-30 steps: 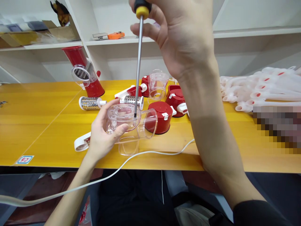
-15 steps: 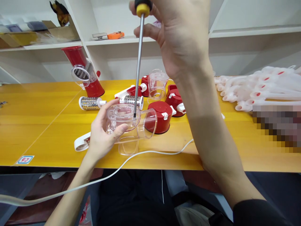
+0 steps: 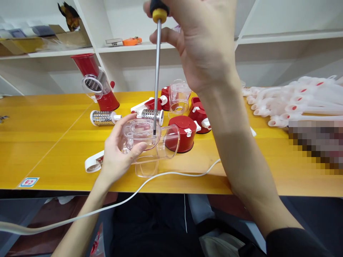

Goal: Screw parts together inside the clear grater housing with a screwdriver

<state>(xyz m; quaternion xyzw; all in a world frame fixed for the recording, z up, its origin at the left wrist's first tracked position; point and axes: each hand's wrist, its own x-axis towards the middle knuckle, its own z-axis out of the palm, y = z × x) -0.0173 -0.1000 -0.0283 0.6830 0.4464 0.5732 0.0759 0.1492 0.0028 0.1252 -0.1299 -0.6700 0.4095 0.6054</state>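
My left hand is closed around the side of a clear plastic grater housing, its thumb in front and fingers behind. The housing's round, ringed end faces up, and a tube sticks out to the right. Up high, my right hand grips a screwdriver by its black and yellow handle, whose top is cut off by the frame. Its long steel shaft points down, with the dark tip at the right part of the housing's upper face. Whether a screw sits under the tip, I cannot tell.
Red bases, a drum grater blade and another clear housing lie beyond my hands. An assembled red grater stands back left. A white cable crosses the front. White handles are heaped at right.
My right hand and the screwdriver handle have shifted slightly left and up. The tip stays at nearly the same spot on the housing, which my left hand still holds.
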